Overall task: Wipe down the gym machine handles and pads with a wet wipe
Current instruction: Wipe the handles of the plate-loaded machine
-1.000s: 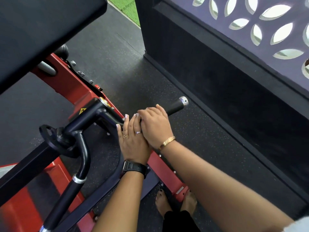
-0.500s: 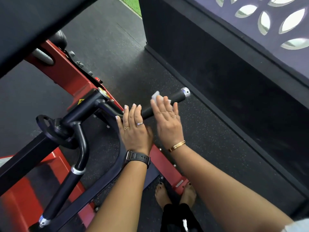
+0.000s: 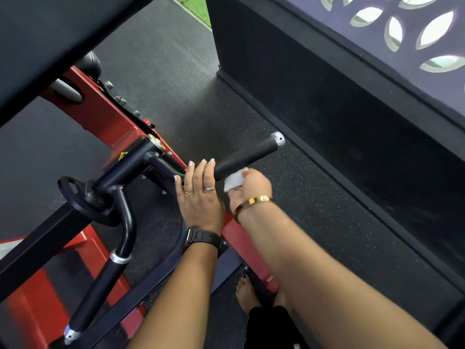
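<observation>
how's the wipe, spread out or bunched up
Bunched up: the wet wipe is a crumpled white wad gripped in the right hand by the handle.

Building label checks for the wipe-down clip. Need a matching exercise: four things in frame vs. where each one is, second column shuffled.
Things:
1. wet wipe
2. black watch
3. gold bangle
4. silver end cap

Places:
A. on the left wrist
B. at the far tip of the black handle
C. gripped in the right hand, at the handle
D. on the right wrist

Pairs: 1-C; 2-A; 3-D; 4-B
</observation>
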A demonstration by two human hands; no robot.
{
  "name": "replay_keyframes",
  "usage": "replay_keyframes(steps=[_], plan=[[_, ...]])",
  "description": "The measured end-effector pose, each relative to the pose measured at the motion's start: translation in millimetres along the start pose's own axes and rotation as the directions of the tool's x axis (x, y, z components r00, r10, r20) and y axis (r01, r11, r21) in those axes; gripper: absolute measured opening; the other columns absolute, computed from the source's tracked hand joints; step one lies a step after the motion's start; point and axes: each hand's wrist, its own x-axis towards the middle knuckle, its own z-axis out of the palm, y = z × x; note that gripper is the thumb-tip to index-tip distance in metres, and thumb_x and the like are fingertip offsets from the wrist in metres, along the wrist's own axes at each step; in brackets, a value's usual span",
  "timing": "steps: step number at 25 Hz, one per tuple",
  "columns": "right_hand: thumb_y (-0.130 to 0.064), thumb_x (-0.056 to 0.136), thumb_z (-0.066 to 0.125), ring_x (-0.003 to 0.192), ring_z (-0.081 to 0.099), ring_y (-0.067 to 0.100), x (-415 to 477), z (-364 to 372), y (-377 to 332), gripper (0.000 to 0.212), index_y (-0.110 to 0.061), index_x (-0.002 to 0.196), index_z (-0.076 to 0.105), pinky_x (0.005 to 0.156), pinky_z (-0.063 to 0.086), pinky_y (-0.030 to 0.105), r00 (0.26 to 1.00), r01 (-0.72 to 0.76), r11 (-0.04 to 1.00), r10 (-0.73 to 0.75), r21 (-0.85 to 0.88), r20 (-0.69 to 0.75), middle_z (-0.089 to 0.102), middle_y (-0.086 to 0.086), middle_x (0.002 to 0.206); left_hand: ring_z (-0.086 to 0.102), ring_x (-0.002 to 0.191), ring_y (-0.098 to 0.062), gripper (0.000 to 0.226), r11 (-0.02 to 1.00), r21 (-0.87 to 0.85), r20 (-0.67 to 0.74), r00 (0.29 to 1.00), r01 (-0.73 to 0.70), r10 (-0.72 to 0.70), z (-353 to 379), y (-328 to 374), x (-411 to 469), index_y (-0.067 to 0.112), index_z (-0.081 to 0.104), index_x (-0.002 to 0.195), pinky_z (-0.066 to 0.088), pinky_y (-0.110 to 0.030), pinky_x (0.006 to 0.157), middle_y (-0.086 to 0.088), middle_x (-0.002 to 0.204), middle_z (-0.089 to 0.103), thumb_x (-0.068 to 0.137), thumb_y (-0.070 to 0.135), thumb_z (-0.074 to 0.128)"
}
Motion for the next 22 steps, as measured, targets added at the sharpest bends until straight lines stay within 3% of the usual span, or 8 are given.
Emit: replay_keyframes(steps=[4,7,8,10,12,13,17,22], plan=[[-0.007,0.1,0.027,0.065,0.046,0.011,18,-22,-48,0.026,0.001,0.102,0.051,0.063,0.043,0.022,0.976,0.202,0.973,-0.192,0.109,-0.1,0.043,-0.001,0.082,0.035,0.134,-0.023,0.065,0.999,-0.004,0.03,0.998,0.053,-0.053,-2,6,1,0.019,0.046,0.132,0.003,-0.039,0.118,-0.002,0.131,0.057,0.073,-0.004,0.061],[-0.007,0.097,0.035,0.095,0.056,0.014,32,-23,-51,0.041,-0.006,0.137,0.046,0.084,0.046,0.018,0.83,0.496,0.85,-0.525,-0.18,-0.191,0.056,0.004,0.111,0.034,0.134,-0.023,0.065,0.997,0.005,0.034,0.996,0.079,-0.079,-2,9,3,0.018,0.048,0.131,0.0,-0.038,0.117,-0.002,0.13,0.057,0.072,-0.005,0.059],[-0.004,0.096,0.036,0.111,0.054,0.014,34,-23,-46,0.046,-0.012,0.141,0.042,0.094,0.04,0.017,0.731,0.584,0.703,-0.673,-0.407,-0.114,0.054,0.005,0.128,0.034,0.134,-0.023,0.063,0.997,0.004,0.035,0.996,0.081,-0.081,-2,9,3,0.018,0.047,0.131,0.001,-0.039,0.117,-0.002,0.131,0.056,0.073,-0.004,0.055],[0.003,0.092,0.028,0.135,0.038,0.026,40,-33,-27,0.053,-0.01,0.142,0.041,0.111,0.029,0.029,0.474,0.644,0.106,-0.832,-0.757,0.287,0.041,0.011,0.146,0.035,0.134,-0.024,0.058,0.997,0.006,0.035,0.996,0.08,-0.08,-2,10,2,0.019,0.046,0.131,0.005,-0.041,0.117,-0.001,0.131,0.056,0.077,-0.001,0.048],[0.002,0.09,0.022,0.136,0.034,0.036,52,-44,-1,0.052,-0.005,0.139,0.042,0.112,0.029,0.045,0.239,0.597,-0.386,-0.752,-0.704,0.615,0.042,0.018,0.144,0.036,0.133,-0.024,0.055,0.998,0.01,0.018,0.998,0.066,-0.066,0,9,1,0.019,0.045,0.131,0.008,-0.041,0.116,-0.001,0.13,0.057,0.08,-0.001,0.049],[0.001,0.095,0.019,0.135,0.035,0.037,52,-49,10,0.049,-0.003,0.138,0.042,0.112,0.027,0.046,0.188,0.618,-0.481,-0.678,-0.623,0.71,0.042,0.02,0.143,0.036,0.133,-0.023,0.055,0.998,0.008,0.007,0.998,0.063,-0.063,1,8,2,0.018,0.046,0.131,0.007,-0.041,0.117,-0.001,0.13,0.058,0.08,-0.002,0.054],[0.002,0.099,0.022,0.136,0.035,0.033,57,-73,19,0.045,-0.004,0.14,0.04,0.112,0.028,0.046,0.047,0.624,-0.645,-0.533,-0.442,0.845,0.042,0.019,0.143,0.037,0.132,-0.023,0.052,0.998,-0.004,-0.017,0.998,0.068,-0.068,1,8,4,0.018,0.045,0.13,0.01,-0.041,0.116,-0.002,0.13,0.059,0.083,0.0,0.056],[0.007,0.085,0.032,0.138,0.027,0.04,71,-62,-16,0.059,-0.004,0.142,0.034,0.113,0.023,0.051,0.216,0.497,-0.455,-0.76,-0.739,0.613,0.036,0.019,0.147,0.036,0.133,-0.025,0.053,0.995,-0.025,-0.005,0.995,0.097,-0.097,-1,13,2,0.016,0.048,0.13,0.005,-0.041,0.117,-0.003,0.13,0.057,0.079,-0.001,0.045]])
